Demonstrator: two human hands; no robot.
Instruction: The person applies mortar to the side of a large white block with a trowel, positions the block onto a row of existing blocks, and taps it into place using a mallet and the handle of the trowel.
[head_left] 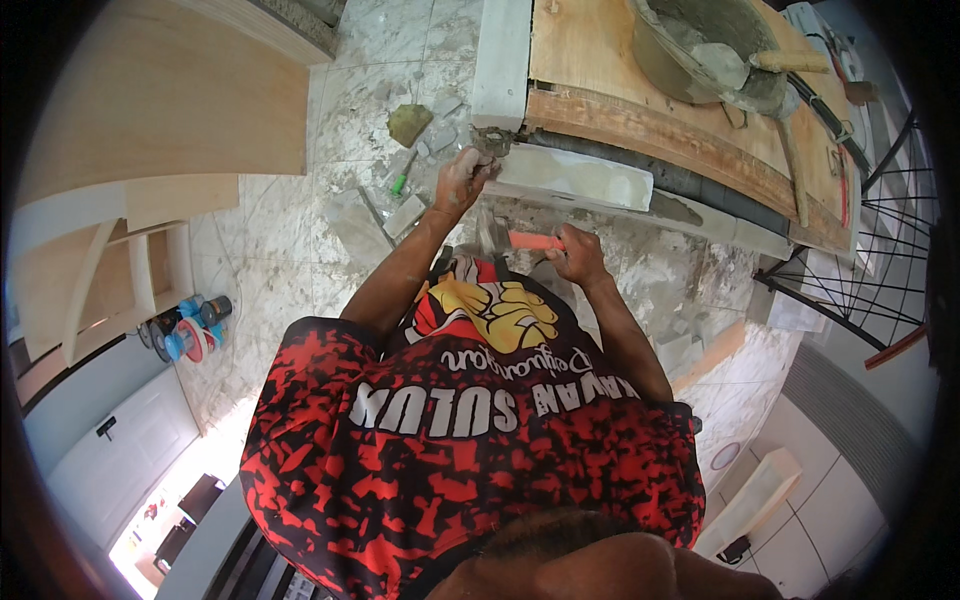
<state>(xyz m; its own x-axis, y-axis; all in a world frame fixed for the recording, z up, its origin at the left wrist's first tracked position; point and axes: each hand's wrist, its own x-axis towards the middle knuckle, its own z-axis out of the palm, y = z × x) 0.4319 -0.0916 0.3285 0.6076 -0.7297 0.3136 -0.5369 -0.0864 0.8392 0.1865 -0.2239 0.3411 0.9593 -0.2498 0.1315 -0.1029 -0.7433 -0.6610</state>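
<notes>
My left hand (463, 180) is closed, its fingertips against the rough, mortar-smeared lower end of an upright pale block column (500, 75). A grey, crumbly lump (493, 142) shows at those fingers; whether they grip it or something smaller is hidden. In my right hand (578, 256) is the orange-red handle (536, 241) of what looks like a hammer. Its grey metal head (489, 232) points left, below my left hand and in front of my shirt. Just beyond both hands runs a low pale block course (570, 177), with a damp grey patch on its right part.
On the plywood-topped bench (590, 50) stands a mortar bucket (672, 62) with a wooden-handled trowel (790, 62). A green-handled tool (400, 184), a yellowish sponge (409, 124) and block scraps lie on the dusty tile floor. Wooden cabinetry (170, 100) stands left; a black wire rack (880, 220) right.
</notes>
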